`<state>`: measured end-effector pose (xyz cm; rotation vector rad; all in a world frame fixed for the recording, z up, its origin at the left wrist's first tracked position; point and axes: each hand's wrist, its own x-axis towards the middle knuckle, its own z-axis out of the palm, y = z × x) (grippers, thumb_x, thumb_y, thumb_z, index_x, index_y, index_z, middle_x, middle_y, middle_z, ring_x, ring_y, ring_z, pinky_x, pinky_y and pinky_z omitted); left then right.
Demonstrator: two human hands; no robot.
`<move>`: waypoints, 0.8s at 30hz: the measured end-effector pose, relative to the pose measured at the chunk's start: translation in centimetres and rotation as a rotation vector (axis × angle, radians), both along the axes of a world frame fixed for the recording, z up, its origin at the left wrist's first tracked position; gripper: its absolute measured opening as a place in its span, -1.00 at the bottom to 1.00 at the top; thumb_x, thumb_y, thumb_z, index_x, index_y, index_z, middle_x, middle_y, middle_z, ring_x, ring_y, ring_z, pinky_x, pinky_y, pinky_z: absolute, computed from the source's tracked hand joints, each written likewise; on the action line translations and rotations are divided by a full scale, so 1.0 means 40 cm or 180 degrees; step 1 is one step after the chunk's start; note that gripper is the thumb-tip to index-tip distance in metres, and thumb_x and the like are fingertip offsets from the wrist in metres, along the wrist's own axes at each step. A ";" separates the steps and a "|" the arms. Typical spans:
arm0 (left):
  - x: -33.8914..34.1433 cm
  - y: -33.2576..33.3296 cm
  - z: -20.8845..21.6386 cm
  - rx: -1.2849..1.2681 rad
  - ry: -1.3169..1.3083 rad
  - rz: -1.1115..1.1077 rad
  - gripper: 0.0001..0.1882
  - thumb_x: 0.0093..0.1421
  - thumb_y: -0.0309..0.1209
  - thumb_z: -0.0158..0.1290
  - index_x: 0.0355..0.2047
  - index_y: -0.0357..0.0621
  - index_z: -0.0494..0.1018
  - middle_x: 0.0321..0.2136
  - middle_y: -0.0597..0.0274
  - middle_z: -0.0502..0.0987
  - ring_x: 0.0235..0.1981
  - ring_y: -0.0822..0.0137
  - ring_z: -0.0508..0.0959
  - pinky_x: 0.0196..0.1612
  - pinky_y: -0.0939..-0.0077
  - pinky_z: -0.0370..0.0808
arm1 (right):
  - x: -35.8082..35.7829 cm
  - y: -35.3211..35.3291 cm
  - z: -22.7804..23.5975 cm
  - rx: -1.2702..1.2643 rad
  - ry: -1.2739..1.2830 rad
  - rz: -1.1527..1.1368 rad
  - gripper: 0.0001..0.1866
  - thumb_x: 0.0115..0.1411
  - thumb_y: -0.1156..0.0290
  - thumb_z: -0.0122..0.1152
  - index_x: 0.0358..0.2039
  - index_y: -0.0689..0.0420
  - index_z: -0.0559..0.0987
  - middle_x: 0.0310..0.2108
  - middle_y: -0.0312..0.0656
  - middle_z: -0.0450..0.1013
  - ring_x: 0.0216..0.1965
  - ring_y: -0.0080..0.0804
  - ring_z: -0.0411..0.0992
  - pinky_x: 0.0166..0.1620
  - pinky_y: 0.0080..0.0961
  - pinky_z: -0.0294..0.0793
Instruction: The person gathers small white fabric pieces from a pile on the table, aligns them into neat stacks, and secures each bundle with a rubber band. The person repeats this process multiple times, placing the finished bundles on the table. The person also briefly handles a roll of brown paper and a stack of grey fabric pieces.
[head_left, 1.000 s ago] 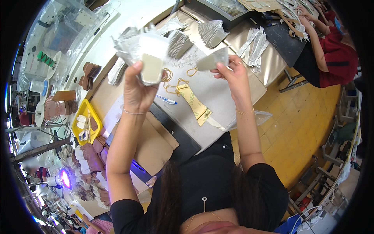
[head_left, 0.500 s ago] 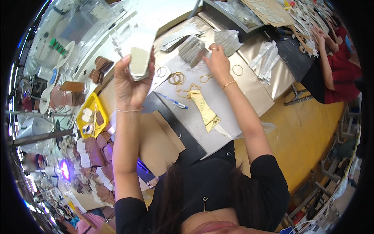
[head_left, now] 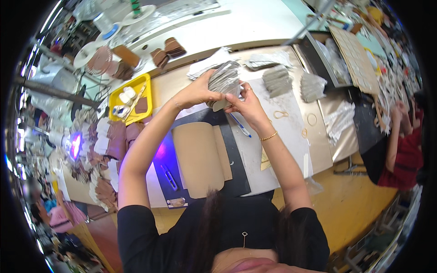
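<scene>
The bundle (head_left: 224,82) in the hands is grey and shiny, and more grey stacks (head_left: 277,80) lie to the right. A tan sheet (head_left: 200,159) lies on a black mat (head_left: 236,177) near the person — the tray (head_left: 148,84) far left is bright yellow. The pen (head_left: 240,126) is blue, the wrist bracelet (head_left: 268,136) gold, the sleeves (head_left: 136,227) black — and a purple light (head_left: 75,144) glows at the left.

A yellow tray (head_left: 146,84) holds small pieces. Tan folded sheets (head_left: 200,157) lie on a black mat (head_left: 239,179), a blue pen (head_left: 240,125) nearby; the far rings (head_left: 312,119) look like rubber bands.
</scene>
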<state>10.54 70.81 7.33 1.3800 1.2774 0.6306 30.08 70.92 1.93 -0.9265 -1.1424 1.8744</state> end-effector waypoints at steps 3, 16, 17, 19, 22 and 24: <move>-0.046 -0.015 0.007 0.0296 0.0347 -0.0139 0.03 -0.15 -0.20 0.36 0.24 -0.22 0.02 -0.16 0.07 0.42 -0.24 0.30 0.47 -0.27 0.48 0.47 | -0.048 -0.006 -0.028 -0.0013 -0.0043 0.0166 -0.36 0.17 0.33 0.28 0.11 0.35 0.16 -0.14 -0.05 0.36 -0.26 -0.36 0.53 -0.25 -0.53 0.63; -0.386 -0.026 -0.082 -0.0288 0.0617 0.0349 -0.14 -0.17 -0.36 0.32 0.17 -0.06 0.18 -0.08 0.17 0.38 -0.10 0.35 0.40 -0.11 0.48 0.41 | -0.083 -0.013 -0.016 0.0623 -0.0193 0.0170 -0.51 0.17 0.36 0.28 0.03 0.27 0.35 -0.04 -0.09 0.33 -0.23 -0.51 0.50 -0.17 -0.61 0.51; -0.407 -0.013 -0.099 -0.0277 0.0675 0.0283 -0.13 -0.16 -0.37 0.31 0.19 -0.08 0.18 -0.04 0.17 0.37 -0.02 0.33 0.37 0.02 0.46 0.38 | -0.054 -0.014 -0.012 0.0630 -0.0307 0.0172 -0.55 0.17 0.37 0.27 0.01 0.27 0.37 -0.07 -0.11 0.36 -0.24 -0.52 0.50 -0.18 -0.61 0.51; -0.435 0.018 -0.145 -0.0209 0.0822 0.0135 -0.09 -0.17 -0.37 0.32 0.23 -0.08 0.17 0.01 0.14 0.36 0.03 0.30 0.36 0.08 0.46 0.34 | 0.005 -0.021 -0.004 0.0626 -0.0415 0.0140 -0.67 0.20 0.40 0.23 -0.08 0.25 0.44 -0.18 -0.20 0.46 -0.24 -0.56 0.50 -0.19 -0.62 0.50; -0.444 0.040 -0.230 0.0247 0.1624 -0.0179 0.08 -0.11 -0.18 0.31 0.35 -0.03 -0.05 0.25 -0.06 0.14 0.27 0.13 0.17 0.28 0.38 0.13 | 0.097 -0.035 0.002 0.0593 -0.0491 -0.0116 -0.69 0.21 0.40 0.22 -0.08 0.25 0.44 -0.18 -0.21 0.47 -0.22 -0.53 0.51 -0.17 -0.61 0.50; -0.434 0.038 -0.274 0.0550 0.2199 0.0008 0.13 -0.09 -0.07 0.28 0.38 0.00 -0.14 0.33 -0.13 -0.03 0.35 0.07 0.03 0.34 0.34 0.04 | 0.160 -0.053 0.004 0.0652 -0.0656 -0.0398 -0.70 0.22 0.39 0.21 -0.09 0.25 0.44 -0.17 -0.21 0.47 -0.21 -0.51 0.51 -0.16 -0.61 0.50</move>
